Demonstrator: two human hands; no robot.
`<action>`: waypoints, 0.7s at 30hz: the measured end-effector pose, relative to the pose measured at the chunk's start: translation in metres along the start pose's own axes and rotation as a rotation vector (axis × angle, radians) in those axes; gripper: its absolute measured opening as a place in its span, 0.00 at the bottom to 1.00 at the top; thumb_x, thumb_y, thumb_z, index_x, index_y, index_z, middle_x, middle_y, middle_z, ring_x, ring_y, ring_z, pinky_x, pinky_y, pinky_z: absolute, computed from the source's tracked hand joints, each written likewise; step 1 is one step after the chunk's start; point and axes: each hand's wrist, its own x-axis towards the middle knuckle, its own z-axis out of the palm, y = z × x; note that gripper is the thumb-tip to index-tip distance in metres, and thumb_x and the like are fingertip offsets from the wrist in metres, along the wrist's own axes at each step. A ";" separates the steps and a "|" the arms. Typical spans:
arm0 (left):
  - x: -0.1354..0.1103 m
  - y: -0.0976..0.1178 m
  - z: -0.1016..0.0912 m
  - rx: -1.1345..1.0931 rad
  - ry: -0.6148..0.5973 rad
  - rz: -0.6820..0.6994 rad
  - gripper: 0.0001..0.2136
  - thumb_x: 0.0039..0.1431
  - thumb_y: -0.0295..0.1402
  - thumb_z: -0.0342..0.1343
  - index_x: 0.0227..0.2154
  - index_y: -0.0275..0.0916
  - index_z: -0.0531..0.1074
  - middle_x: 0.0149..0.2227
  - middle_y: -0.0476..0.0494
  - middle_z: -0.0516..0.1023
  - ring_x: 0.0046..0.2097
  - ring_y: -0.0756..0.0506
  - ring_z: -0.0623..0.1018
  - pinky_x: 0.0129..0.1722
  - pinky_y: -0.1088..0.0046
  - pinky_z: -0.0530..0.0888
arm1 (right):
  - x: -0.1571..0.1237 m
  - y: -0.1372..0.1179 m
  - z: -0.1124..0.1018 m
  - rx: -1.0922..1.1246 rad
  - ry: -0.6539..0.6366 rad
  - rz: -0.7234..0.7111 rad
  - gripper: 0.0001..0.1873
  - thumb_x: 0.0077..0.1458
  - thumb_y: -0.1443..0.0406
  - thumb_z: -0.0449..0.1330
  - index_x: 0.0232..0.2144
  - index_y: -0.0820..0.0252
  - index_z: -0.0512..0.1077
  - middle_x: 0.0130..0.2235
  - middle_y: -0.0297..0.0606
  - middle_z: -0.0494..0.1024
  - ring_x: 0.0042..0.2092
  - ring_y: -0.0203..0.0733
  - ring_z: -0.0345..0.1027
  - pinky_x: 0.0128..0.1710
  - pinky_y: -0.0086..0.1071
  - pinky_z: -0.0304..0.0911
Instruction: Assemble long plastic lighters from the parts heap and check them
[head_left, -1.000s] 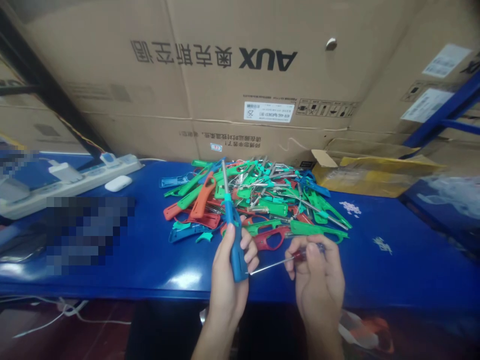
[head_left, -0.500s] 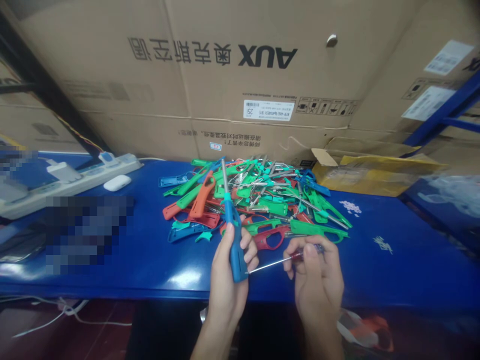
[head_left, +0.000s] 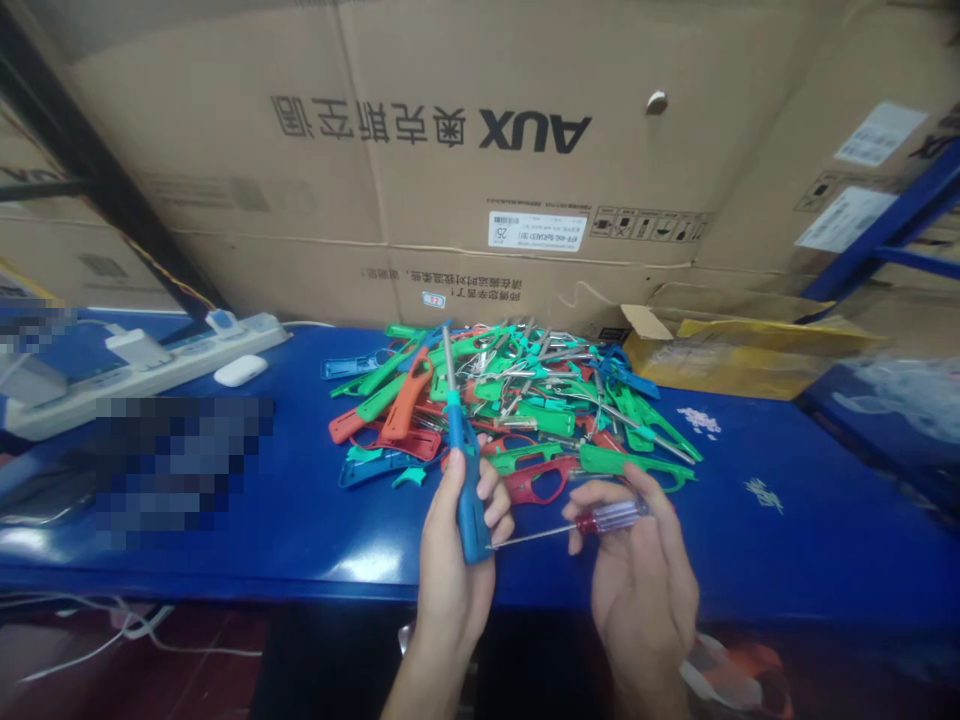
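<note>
My left hand (head_left: 454, 565) is closed round a blue lighter-shaped tool (head_left: 463, 462) held upright, its metal tube pointing up and away. My right hand (head_left: 637, 575) pinches a small screwdriver (head_left: 577, 525) with a red and clear handle. The screwdriver's thin shaft runs left and its tip meets the lower end of the blue tool. Both hands hover over the front edge of the blue table (head_left: 262, 520). Just behind them lies a heap of green, red, orange and blue plastic shells and metal tubes (head_left: 517, 410).
A white power strip (head_left: 142, 365) and a white earbud case (head_left: 240, 370) lie at the left. An open cardboard box with yellow bags (head_left: 742, 350) stands at the right. Large AUX cartons (head_left: 480, 180) wall off the back. Small white bits (head_left: 701, 420) lie right of the heap.
My right hand has turned and opened a little, so the screwdriver's handle now shows more fully. The left hand and blue tool stay nearly still.
</note>
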 end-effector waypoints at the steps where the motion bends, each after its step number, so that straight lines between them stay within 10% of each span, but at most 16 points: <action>1: 0.000 0.000 0.000 0.001 -0.001 -0.004 0.15 0.61 0.41 0.65 0.34 0.37 0.67 0.28 0.54 0.59 0.24 0.56 0.57 0.18 0.83 0.58 | -0.001 0.002 -0.001 -0.034 0.015 -0.022 0.16 0.71 0.61 0.52 0.56 0.54 0.70 0.36 0.40 0.82 0.34 0.43 0.76 0.25 0.34 0.68; 8: -0.002 0.000 -0.001 0.028 -0.009 0.021 0.13 0.65 0.41 0.61 0.42 0.36 0.71 0.28 0.54 0.58 0.24 0.56 0.57 0.18 0.83 0.58 | -0.004 0.012 -0.007 -0.230 0.157 -0.266 0.12 0.66 0.59 0.60 0.45 0.58 0.78 0.31 0.38 0.80 0.34 0.43 0.75 0.30 0.36 0.72; 11: -0.002 0.001 -0.001 0.022 -0.008 0.002 0.14 0.66 0.41 0.60 0.45 0.35 0.71 0.28 0.55 0.57 0.24 0.56 0.56 0.18 0.83 0.58 | -0.003 0.007 -0.005 -0.152 0.042 -0.140 0.17 0.71 0.59 0.50 0.52 0.57 0.75 0.33 0.38 0.81 0.32 0.42 0.76 0.28 0.36 0.71; 16: -0.001 0.001 -0.001 0.029 -0.010 0.009 0.13 0.66 0.40 0.60 0.44 0.35 0.70 0.28 0.55 0.57 0.24 0.56 0.56 0.18 0.84 0.58 | -0.006 0.005 -0.005 -0.325 0.107 -0.135 0.19 0.60 0.62 0.66 0.54 0.55 0.73 0.31 0.33 0.81 0.32 0.40 0.76 0.33 0.33 0.71; 21: -0.001 0.001 0.000 0.026 -0.001 0.005 0.14 0.65 0.42 0.61 0.35 0.36 0.66 0.27 0.55 0.57 0.23 0.56 0.55 0.18 0.84 0.58 | -0.001 0.004 -0.005 -0.188 -0.061 -0.053 0.21 0.71 0.57 0.51 0.61 0.55 0.67 0.47 0.44 0.84 0.48 0.49 0.79 0.48 0.47 0.71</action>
